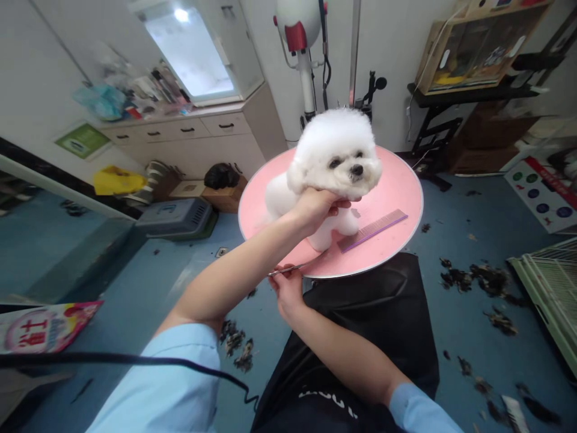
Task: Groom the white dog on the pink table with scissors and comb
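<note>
A small white fluffy dog [336,153] stands on a round pink grooming table [396,180]. My left hand [318,207] is closed under the dog's chin, holding its muzzle fur. My right hand [286,288] sits lower, near the table's front edge, gripping thin metal scissors [293,269] whose blades point toward the dog's front legs. A pink and purple comb [372,230] lies on the table to the right of the dog.
Clumps of dark cut hair [473,279] litter the blue floor. A grey pet carrier [174,216] and boxes stand at the left, a wire cage [547,294] at the right, a dryer stand [306,72] behind the table. A black cord [135,361] crosses my left sleeve.
</note>
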### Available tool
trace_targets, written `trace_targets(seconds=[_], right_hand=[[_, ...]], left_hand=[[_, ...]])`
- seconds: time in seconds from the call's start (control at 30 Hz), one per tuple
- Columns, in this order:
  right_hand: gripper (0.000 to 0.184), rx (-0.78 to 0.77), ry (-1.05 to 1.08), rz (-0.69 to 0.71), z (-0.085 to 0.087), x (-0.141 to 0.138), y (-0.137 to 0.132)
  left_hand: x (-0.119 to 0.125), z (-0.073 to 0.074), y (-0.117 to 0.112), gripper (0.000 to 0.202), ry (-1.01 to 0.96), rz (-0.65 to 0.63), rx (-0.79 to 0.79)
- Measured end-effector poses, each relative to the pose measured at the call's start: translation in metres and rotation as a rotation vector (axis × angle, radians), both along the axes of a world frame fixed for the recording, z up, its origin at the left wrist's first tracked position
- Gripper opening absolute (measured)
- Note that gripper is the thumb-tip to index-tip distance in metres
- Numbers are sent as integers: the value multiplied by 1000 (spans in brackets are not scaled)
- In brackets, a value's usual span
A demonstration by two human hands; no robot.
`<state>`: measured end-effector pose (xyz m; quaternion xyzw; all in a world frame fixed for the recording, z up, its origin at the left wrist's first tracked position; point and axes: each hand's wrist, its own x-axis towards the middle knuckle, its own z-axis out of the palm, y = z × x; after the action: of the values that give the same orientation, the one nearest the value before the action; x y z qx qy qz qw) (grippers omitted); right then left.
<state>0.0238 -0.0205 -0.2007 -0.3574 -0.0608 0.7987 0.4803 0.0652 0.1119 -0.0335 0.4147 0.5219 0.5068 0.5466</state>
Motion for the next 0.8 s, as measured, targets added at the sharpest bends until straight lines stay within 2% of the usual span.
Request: trace_targets(seconds=[0.27, 0.37, 0.47, 0.57, 0.67, 0.73, 0.8], right_hand=[[41, 16, -14, -6, 1, -2, 3], [43, 54, -61, -39, 0, 17, 0], [45, 104, -142, -48, -6, 70, -6], [54, 66, -293, -20, -11, 147, -5], [61, 85, -439, 36, -8, 217, 9], [58, 146, -571, 97, -2, 247, 23], [57, 231, -704, 191, 4, 266, 36]], left_hand=[[-1, -3, 1, 22, 36, -39, 79], [-5, -5, 3, 22, 47, -26, 78], [-10, -7, 3, 15, 47, -18, 119], [-16, -9, 1, 8, 37, -3, 120], [-25, -13, -4, 9, 2, 7, 50], [-36, -14, -10, 7, -29, 1, 3], [-51, -11, -18, 8, -46, -11, -18]])
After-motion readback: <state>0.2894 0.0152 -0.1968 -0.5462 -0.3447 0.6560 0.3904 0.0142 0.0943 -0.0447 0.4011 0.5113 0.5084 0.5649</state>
